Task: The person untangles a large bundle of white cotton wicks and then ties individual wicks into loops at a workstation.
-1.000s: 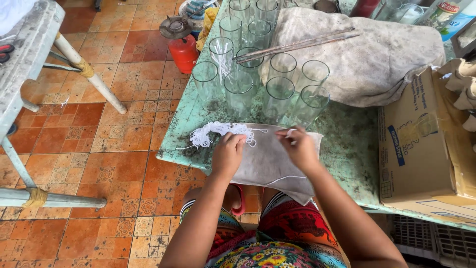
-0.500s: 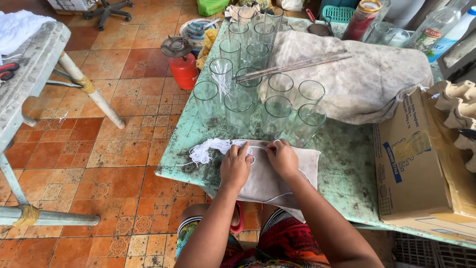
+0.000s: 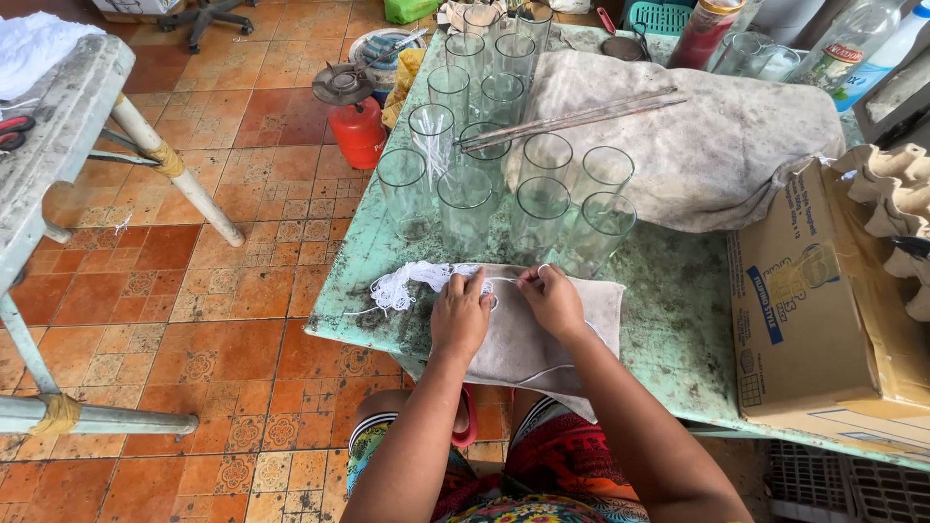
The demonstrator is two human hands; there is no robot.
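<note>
Both hands have drawn closer together since a second ago; the left hand (image 3: 462, 312) and right hand (image 3: 550, 300) now pinch a thin white string (image 3: 504, 281) between them, over the grey cloth (image 3: 601, 310); the tangled string heap (image 3: 407, 283) lies just left of the left hand; empty glasses (image 3: 465, 199) stand just beyond.

A big brown cardboard box (image 3: 809, 310) lay flat on the right side of the green table (image 3: 678, 320). It had a blue stripe and a small drawing of glasses on top. At the far end of the table stood a dark red jar (image 3: 705, 31) with an orange lid. Near it lay a clear bottle (image 3: 852, 44) with a red and green label.
</note>
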